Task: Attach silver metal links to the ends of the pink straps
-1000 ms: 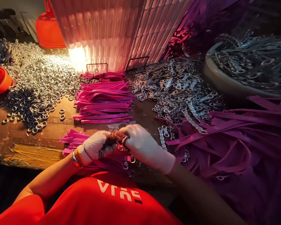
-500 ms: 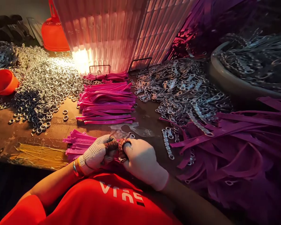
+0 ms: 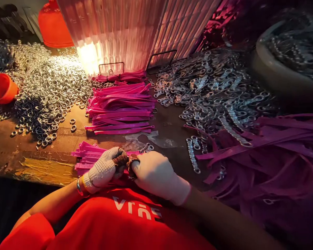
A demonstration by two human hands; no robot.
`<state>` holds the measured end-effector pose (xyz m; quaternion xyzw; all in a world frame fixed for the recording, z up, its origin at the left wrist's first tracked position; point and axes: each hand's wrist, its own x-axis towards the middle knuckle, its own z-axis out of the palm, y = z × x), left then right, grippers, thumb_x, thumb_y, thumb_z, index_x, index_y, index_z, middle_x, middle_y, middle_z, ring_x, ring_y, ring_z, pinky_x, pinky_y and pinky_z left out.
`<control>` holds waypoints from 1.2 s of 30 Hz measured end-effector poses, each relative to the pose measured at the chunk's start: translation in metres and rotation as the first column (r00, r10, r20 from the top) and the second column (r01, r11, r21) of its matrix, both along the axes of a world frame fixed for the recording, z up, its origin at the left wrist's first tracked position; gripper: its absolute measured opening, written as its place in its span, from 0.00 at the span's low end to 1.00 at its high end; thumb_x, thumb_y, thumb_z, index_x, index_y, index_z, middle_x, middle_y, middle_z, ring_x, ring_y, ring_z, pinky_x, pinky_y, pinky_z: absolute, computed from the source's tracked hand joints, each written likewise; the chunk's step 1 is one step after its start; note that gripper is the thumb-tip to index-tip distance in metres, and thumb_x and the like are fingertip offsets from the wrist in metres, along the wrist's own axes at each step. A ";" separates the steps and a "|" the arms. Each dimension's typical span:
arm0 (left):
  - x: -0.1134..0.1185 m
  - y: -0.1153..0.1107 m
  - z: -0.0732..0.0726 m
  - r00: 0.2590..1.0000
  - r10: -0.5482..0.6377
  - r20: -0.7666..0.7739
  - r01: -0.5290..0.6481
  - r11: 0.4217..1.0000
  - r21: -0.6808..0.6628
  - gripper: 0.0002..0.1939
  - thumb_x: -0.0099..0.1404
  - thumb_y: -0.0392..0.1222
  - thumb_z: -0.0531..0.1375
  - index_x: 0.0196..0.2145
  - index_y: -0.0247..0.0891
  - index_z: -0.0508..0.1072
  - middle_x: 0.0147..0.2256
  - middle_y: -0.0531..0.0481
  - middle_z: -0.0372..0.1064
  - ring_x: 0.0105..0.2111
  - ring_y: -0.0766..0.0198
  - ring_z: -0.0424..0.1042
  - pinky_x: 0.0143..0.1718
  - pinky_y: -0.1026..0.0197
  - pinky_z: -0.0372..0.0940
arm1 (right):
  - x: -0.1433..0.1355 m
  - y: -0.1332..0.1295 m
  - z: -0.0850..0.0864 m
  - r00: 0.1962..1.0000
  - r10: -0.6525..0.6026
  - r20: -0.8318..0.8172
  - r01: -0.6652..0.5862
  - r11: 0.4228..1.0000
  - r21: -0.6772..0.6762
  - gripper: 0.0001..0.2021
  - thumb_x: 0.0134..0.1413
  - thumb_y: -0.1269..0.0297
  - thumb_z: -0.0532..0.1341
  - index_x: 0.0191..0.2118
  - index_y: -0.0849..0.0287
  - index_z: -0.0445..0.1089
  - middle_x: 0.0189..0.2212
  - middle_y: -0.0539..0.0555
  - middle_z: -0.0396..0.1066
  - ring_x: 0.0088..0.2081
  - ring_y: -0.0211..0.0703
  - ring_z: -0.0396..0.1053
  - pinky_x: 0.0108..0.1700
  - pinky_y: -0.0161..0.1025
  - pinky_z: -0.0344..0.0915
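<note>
Both of my hands wear white knit gloves with dark brown fingertip wraps, and they meet low in front of my chest. My left hand [image 3: 106, 166] is closed, thumb and fingers pressed together. My right hand [image 3: 156, 173] is closed too, its thumb bent against the fingers, right beside the left fingertips. Whatever they pinch is hidden between the fingers. A bundle of pink straps [image 3: 87, 154] lies under and behind my left hand. Just beyond my right hand, a small metal ringed piece [image 3: 147, 148] shows on the table. Farther back lies a larger stack of pink straps [image 3: 121, 104].
Loose metal rings [image 3: 54, 83] heap up at the left near an orange cup [image 3: 2, 88] and a red lamp shade [image 3: 54, 26]. Ringed metal strips [image 3: 211, 86] spread at right, before a large basin [image 3: 271, 59]. Purple strips [image 3: 263, 166] pile at the right. A ribbed translucent panel [image 3: 120, 34] stands behind.
The camera view has shifted a little, so the heaps at right sit farther right and higher. My hands stay together, fingertips slightly turned, with the right thumb moved a little left.
</note>
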<state>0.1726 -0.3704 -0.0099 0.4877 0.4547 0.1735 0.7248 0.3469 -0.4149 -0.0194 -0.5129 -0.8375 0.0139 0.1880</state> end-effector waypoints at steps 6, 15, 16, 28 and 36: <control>0.000 0.021 0.014 0.996 0.088 -0.013 -0.085 0.983 0.160 0.16 0.70 0.53 0.56 0.31 0.39 0.61 0.20 0.59 0.54 0.16 0.72 0.51 0.16 0.69 0.48 | -0.016 0.015 0.004 0.950 -0.213 -0.229 0.108 0.911 -0.399 0.05 0.55 0.72 0.56 0.34 0.61 0.69 0.28 0.54 0.74 0.28 0.41 0.67 0.30 0.36 0.53; -0.069 0.117 -0.040 0.480 0.244 -0.843 0.740 0.404 0.538 0.18 0.58 0.28 0.51 0.44 0.33 0.73 0.42 0.37 0.70 0.40 0.52 0.71 0.42 0.54 0.67 | 0.026 0.005 -0.004 0.801 -0.370 -0.471 0.231 0.916 -0.327 0.15 0.61 0.70 0.51 0.46 0.61 0.74 0.38 0.59 0.77 0.39 0.48 0.74 0.41 0.38 0.67; -0.069 0.120 -0.042 0.430 0.248 -0.868 0.767 0.408 0.496 0.19 0.59 0.27 0.50 0.45 0.33 0.72 0.43 0.36 0.70 0.38 0.52 0.71 0.40 0.54 0.66 | 0.028 0.003 -0.006 0.794 -0.355 -0.494 0.212 0.922 -0.323 0.15 0.60 0.70 0.51 0.46 0.60 0.74 0.39 0.59 0.78 0.41 0.49 0.75 0.43 0.39 0.68; -0.064 0.111 -0.057 0.398 0.302 -0.866 0.732 0.464 0.498 0.21 0.64 0.28 0.48 0.51 0.37 0.70 0.48 0.36 0.68 0.43 0.52 0.71 0.44 0.53 0.66 | 0.040 -0.027 -0.020 0.733 -0.371 -0.570 0.249 0.927 -0.282 0.25 0.52 0.75 0.51 0.56 0.60 0.71 0.43 0.59 0.78 0.38 0.48 0.76 0.41 0.41 0.72; -0.083 0.115 -0.022 0.594 0.285 -0.753 0.621 0.432 0.654 0.13 0.60 0.29 0.54 0.38 0.37 0.76 0.38 0.44 0.74 0.38 0.58 0.73 0.41 0.59 0.67 | 0.042 -0.033 0.000 0.699 -0.264 -0.664 0.195 0.965 -0.178 0.18 0.55 0.75 0.54 0.49 0.56 0.73 0.44 0.57 0.76 0.46 0.45 0.73 0.49 0.41 0.71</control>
